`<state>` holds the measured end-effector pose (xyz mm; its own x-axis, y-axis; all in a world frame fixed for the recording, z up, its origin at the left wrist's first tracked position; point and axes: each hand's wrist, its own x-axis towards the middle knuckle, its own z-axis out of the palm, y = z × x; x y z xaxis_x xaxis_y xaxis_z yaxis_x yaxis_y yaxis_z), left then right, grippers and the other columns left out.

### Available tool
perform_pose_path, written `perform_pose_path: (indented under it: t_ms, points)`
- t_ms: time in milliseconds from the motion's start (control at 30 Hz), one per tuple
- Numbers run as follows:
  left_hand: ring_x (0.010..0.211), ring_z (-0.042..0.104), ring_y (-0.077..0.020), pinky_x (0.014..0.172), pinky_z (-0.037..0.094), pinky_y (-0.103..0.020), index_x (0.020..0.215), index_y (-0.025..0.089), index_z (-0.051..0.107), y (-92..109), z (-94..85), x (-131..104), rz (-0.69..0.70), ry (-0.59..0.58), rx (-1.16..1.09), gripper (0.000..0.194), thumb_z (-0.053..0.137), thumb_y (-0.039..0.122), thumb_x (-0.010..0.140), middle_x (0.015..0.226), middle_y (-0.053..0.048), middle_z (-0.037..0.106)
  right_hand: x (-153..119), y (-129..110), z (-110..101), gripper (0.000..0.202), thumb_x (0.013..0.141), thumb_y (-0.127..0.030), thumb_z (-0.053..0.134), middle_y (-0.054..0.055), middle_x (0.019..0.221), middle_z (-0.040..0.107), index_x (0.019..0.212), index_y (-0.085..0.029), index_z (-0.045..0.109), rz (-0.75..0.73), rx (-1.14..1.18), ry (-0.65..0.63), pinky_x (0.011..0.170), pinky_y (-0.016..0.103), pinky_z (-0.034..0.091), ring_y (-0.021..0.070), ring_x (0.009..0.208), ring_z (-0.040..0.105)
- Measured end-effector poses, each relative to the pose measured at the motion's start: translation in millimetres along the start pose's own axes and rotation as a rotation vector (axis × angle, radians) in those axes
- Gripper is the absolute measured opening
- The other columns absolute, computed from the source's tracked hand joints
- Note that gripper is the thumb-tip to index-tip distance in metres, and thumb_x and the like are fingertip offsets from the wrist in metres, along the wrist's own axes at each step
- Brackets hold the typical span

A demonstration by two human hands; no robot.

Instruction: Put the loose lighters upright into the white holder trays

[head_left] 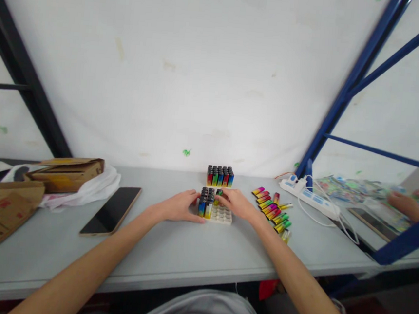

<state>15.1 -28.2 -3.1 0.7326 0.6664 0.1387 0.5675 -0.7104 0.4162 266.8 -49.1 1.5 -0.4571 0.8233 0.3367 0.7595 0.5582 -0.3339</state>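
Observation:
A white tray with round holes [222,216] lies on the table in front of me. Its left part holds several upright lighters [205,208] with black tops and blue, yellow and other colours. My left hand [180,206] curves around the tray's left side, thumb and fingers apart, against the tray or its outer lighters. Over the tray's back middle, my right hand [237,202] pinches a green lighter [218,195], partly hidden by the fingers. Behind stands a full block of upright lighters [220,177]. To the right lies a loose pile of lighters [271,209] in pink, yellow and green.
A phone [111,212] lies at left, beside cardboard boxes [66,174] and white plastic wrap [100,184]. A white power strip [310,199] with cables sits at right near a blue metal frame [347,91]. Beyond it, another person's hands [407,203] show near plastic packets.

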Motion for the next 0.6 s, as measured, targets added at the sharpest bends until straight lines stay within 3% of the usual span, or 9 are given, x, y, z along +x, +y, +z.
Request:
perform_pose_path:
  t_ms: [233,400,500,600]
  points:
    - [0.090,0.060,-0.0271,0.081,0.048,-0.037,0.112,0.018,0.063,-3,1.1,0,0.013,0.007,0.004,0.067,0.074,0.069,0.070,0.104,-0.009,0.064,-2,11,8,0.017,0.096,-0.028,0.063,0.010,0.089,0.068,0.088,-0.013,0.065,-0.095,-0.072,-0.046,0.078,0.032,0.046,0.0213,0.082,0.060]
    - [0.091,0.061,-0.0272,0.081,0.048,-0.037,0.112,0.019,0.064,-4,1.5,0,0.031,0.030,-0.017,0.069,0.073,0.072,0.069,0.104,-0.009,0.065,-10,13,-14,0.038,0.095,-0.051,0.061,0.010,0.098,0.072,0.103,-0.015,0.069,-0.092,0.033,-0.170,0.083,0.031,0.048,0.0227,0.090,0.064]
    - [0.091,0.061,-0.0275,0.082,0.048,-0.037,0.114,0.019,0.064,-2,0.9,0,0.033,0.034,-0.008,0.071,0.072,0.073,0.069,0.103,-0.009,0.065,-12,22,-30,0.048,0.103,-0.054,0.041,0.010,0.103,0.072,0.111,-0.016,0.069,0.025,0.024,-0.100,0.091,0.032,0.047,0.0222,0.096,0.065]
    - [0.090,0.061,-0.0280,0.080,0.049,-0.037,0.107,0.018,0.064,0,-0.7,0,0.011,0.021,0.021,0.070,0.070,0.076,0.069,0.100,-0.009,0.065,-16,43,-37,0.047,0.106,-0.043,0.035,0.018,0.119,0.068,0.119,-0.012,0.067,0.313,-0.203,0.041,0.105,0.036,0.039,0.0261,0.116,0.059]
